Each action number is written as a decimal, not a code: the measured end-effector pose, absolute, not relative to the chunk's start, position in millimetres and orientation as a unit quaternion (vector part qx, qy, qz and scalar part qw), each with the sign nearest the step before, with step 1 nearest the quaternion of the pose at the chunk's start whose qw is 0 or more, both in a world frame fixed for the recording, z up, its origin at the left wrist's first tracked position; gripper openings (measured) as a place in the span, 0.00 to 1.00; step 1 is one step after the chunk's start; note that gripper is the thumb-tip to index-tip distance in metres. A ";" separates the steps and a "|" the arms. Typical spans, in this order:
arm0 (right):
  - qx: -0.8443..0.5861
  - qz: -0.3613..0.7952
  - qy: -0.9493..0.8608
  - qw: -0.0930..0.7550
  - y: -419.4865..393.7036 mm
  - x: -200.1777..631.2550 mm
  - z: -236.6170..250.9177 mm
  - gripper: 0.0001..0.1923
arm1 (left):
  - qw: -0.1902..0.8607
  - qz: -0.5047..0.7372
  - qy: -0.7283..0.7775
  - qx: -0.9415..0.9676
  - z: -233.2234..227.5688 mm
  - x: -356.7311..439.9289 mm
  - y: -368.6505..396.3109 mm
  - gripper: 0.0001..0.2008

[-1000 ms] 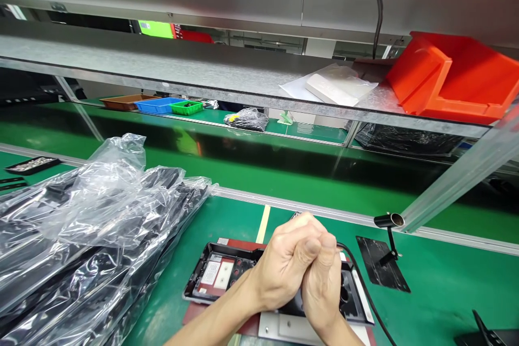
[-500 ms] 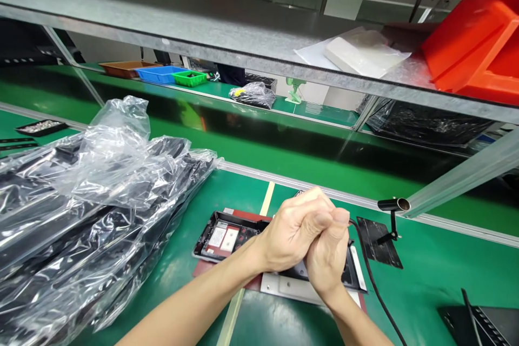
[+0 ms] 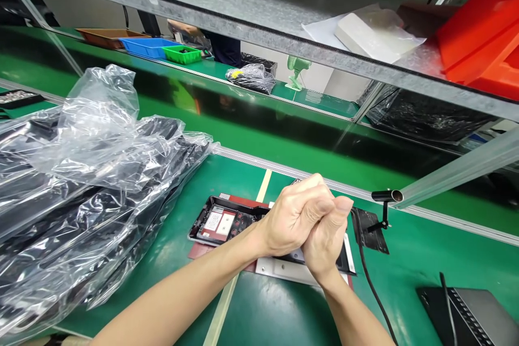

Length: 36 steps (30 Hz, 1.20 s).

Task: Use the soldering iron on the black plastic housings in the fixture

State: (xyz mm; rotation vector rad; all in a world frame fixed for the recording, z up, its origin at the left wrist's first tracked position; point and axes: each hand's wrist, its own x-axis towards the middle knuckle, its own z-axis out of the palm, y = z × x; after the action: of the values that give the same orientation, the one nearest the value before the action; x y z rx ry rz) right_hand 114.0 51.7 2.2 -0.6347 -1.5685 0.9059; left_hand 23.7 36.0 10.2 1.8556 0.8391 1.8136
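Green table (image 3: 425,259) is lying under me. I am pressing my left hand (image 3: 295,216) and right hand (image 3: 326,240) together over the black case (image 3: 219,221), at 6 o'clock. Pushing straight down seems best.

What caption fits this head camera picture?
Both hands clasped together over an open black casing on a green bench.

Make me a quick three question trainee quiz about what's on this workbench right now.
1. True or false: the left hand and right hand are apart.
2. The clasped hands are above: A) the black housing B) the red bin C) the blue tray.
3. What covers the black parts on the left?

Key: 1 false, they are clasped together. 2 A. 3 Clear plastic bags.
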 end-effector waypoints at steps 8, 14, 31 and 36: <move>-0.298 0.353 -0.675 0.575 49.6 114.4 4.2 0.29 | 0.205 0.668 0.299 0.650 9.5 26.3 37.0 0.24; -0.296 0.328 -0.693 0.570 50.3 115.4 4.8 0.29 | 0.195 0.671 0.298 0.650 8.1 27.3 37.3 0.23; -0.289 0.324 -0.701 0.566 50.5 113.8 2.6 0.30 | 0.188 0.679 0.308 0.639 9.0 28.4 35.9 0.24; -0.288 0.323 -0.708 0.557 51.0 114.2 1.4 0.30 | 0.185 0.675 0.305 0.646 9.1 27.1 36.0 0.24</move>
State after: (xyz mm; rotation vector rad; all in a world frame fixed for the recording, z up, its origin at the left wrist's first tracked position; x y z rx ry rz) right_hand 114.2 51.0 1.4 -0.6803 -1.6713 0.7634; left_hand 27.1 36.0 9.1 1.8203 0.8583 1.9033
